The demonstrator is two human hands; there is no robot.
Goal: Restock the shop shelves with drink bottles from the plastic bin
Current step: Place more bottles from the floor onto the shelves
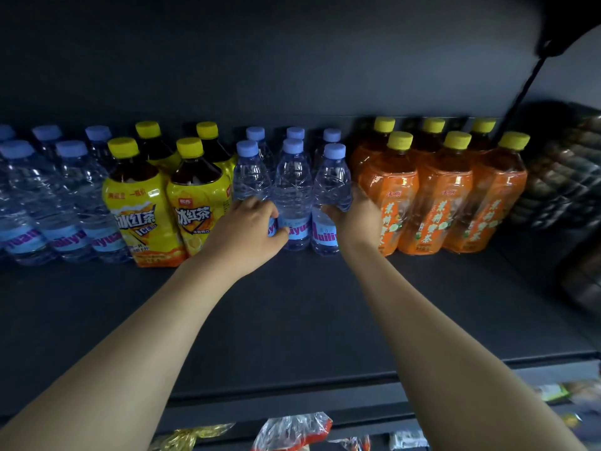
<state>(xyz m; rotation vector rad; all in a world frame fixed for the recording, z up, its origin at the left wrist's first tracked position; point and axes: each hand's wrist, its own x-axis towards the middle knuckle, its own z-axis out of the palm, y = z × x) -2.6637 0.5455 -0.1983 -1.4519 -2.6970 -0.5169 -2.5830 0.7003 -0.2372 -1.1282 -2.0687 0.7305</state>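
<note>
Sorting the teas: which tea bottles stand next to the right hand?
The orange-labelled tea bottles, just right of the right hand; the yellow-labelled ones stand beside the left hand. Both hands grip water bottles in between.

Left grip (244, 234), right grip (355, 215) curled, extended forward.

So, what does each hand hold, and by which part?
The left hand grips the left front water bottle at its label; the right hand grips the right front water bottle at its middle.
</note>
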